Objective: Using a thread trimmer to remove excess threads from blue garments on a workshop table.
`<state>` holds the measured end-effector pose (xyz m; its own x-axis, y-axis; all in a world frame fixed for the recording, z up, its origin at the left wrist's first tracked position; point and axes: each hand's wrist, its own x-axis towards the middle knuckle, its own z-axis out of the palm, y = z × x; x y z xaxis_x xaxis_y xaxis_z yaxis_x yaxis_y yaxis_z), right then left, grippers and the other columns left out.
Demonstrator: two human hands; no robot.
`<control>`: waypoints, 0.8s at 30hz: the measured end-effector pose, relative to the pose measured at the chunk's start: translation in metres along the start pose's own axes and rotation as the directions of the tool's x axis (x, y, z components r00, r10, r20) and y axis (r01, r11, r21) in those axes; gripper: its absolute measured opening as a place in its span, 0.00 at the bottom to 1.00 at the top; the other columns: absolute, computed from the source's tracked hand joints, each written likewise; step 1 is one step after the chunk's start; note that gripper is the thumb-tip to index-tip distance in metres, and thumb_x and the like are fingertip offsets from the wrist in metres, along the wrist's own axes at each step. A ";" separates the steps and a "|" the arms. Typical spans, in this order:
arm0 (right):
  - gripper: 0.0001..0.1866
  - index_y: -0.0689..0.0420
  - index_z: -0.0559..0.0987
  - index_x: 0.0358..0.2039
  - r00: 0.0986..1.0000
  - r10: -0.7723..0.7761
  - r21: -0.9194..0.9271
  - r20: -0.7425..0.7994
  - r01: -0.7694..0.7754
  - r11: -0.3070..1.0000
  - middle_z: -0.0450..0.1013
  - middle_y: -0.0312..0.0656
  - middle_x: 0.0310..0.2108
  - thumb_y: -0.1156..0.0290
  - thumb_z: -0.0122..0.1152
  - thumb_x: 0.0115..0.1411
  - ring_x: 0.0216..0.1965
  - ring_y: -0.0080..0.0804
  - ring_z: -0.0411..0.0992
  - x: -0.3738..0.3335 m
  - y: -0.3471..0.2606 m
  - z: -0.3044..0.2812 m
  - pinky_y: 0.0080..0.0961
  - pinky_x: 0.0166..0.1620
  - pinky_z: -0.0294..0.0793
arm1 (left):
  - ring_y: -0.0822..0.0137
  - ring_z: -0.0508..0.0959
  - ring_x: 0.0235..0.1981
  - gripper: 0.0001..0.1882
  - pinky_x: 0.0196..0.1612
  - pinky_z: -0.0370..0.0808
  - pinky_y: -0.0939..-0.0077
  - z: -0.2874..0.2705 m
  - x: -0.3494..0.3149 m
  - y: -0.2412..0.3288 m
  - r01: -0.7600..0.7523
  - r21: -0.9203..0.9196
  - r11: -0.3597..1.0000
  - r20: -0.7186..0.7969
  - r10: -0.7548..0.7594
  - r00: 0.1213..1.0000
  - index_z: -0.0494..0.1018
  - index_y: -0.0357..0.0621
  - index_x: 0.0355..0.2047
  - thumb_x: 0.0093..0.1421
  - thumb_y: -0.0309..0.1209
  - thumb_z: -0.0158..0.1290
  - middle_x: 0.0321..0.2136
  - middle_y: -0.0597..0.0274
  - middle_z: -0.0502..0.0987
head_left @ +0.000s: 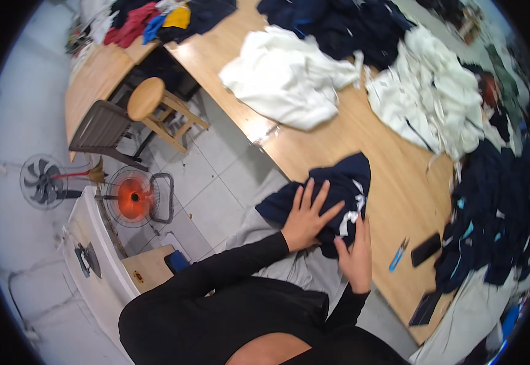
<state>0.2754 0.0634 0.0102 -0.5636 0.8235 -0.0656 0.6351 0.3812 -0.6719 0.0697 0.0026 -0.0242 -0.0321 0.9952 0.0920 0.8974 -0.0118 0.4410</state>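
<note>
A folded navy cloth piece (354, 171) with white patches along its right part lies at the near edge of the wooden table and overhangs it. My left hand (306, 220) rests flat on top, fingers spread. At the cloth's lower right edge is my right hand (356, 258), its fingers stretched out and its thumb apart, beside the white patches. Whether the right fingertips pinch any fabric cannot be made out. Pale grey fabric (304, 271) hangs over my lap under the cloth.
Blue-handled thread snips (398, 255) and a black phone (426, 250) lie on the table (393, 194) to the right. Beyond are white garment heaps (286, 76) and navy piles (490, 213). Leftward stand a wooden stool (146, 97), an orange-centred fan (133, 198) and an iron (87, 260).
</note>
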 end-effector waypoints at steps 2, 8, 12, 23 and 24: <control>0.54 0.63 0.54 0.80 0.997 -0.014 -0.031 0.074 0.016 0.999 0.51 0.69 0.79 0.61 0.77 0.62 0.79 0.69 0.52 -0.002 0.012 0.014 0.52 0.78 0.54 | 0.26 0.49 0.78 0.55 0.76 0.50 0.29 0.015 0.000 -0.007 0.002 0.030 1.000 -0.087 0.001 0.996 0.68 0.68 0.73 0.41 0.42 0.77 0.80 0.37 0.48; 0.70 0.67 0.43 0.80 0.985 0.086 -0.284 0.148 -0.041 0.958 0.32 0.59 0.85 0.49 0.82 0.55 0.85 0.57 0.29 0.005 0.030 0.043 0.72 0.77 0.33 | 0.35 0.62 0.72 0.45 0.69 0.60 0.36 0.013 0.007 -0.014 -0.062 0.115 0.991 -0.101 0.074 0.992 0.74 0.67 0.65 0.42 0.37 0.74 0.72 0.45 0.65; 0.65 0.66 0.51 0.78 0.996 0.045 -0.288 0.080 -0.020 0.958 0.37 0.59 0.84 0.48 0.82 0.54 0.84 0.62 0.32 0.006 0.040 0.048 0.78 0.74 0.39 | 0.40 0.67 0.66 0.47 0.65 0.62 0.41 0.011 0.020 -0.012 -0.100 0.122 0.987 -0.098 0.112 0.989 0.75 0.65 0.64 0.38 0.34 0.74 0.65 0.48 0.70; 0.61 0.56 0.59 0.78 0.994 -0.056 -0.333 -0.092 0.023 0.943 0.43 0.53 0.84 0.46 0.82 0.52 0.84 0.53 0.39 0.002 0.039 0.055 0.74 0.75 0.47 | 0.43 0.69 0.59 0.44 0.58 0.65 0.46 0.006 0.031 -0.004 -0.080 0.146 0.986 -0.009 0.082 0.997 0.76 0.58 0.58 0.35 0.31 0.71 0.55 0.52 0.71; 0.61 0.56 0.59 0.78 0.996 -0.050 -0.318 -0.075 0.024 0.948 0.43 0.53 0.84 0.46 0.82 0.52 0.84 0.53 0.39 0.000 0.038 0.054 0.74 0.75 0.47 | 0.43 0.70 0.58 0.43 0.58 0.66 0.46 0.008 0.032 -0.006 -0.078 0.151 0.985 0.015 0.076 0.997 0.76 0.58 0.58 0.36 0.31 0.70 0.53 0.53 0.71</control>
<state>0.2712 0.0547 -0.0555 -0.5535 0.8325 0.0241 0.7565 0.5146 -0.4037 0.0671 0.0358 -0.0313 0.0433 0.9928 0.1118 0.9533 -0.0745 0.2927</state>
